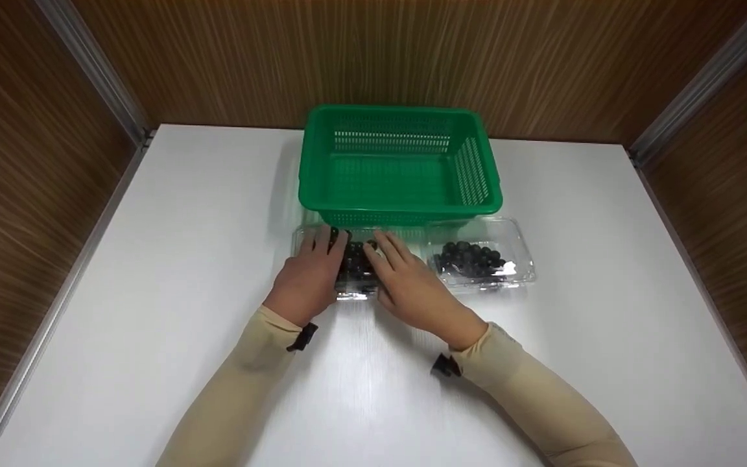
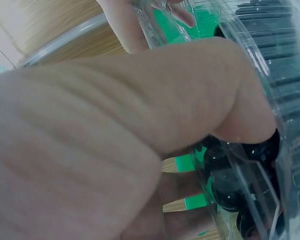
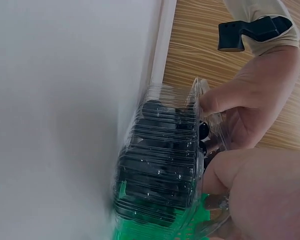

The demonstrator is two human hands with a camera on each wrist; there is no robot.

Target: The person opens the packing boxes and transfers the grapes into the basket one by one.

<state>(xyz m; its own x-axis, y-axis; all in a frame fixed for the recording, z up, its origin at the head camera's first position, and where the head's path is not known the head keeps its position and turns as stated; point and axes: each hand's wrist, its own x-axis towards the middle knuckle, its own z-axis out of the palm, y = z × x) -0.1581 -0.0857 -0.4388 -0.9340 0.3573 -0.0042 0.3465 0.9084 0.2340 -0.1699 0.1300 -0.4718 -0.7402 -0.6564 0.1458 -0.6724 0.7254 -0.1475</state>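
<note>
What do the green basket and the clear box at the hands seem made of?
Green basket: probably molded plastic, softly shiny, judging by its uniform color and slotted walls. Clear box: likely thin, glossy plastic; dark fruit shows through its ribbed wall.

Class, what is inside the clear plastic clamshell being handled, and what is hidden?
Dark grapes lie inside the clear plastic clamshell, showing in the head view between the left grip and right grip. Both grips cover parts of it there, hiding whatever lies beneath.
</note>
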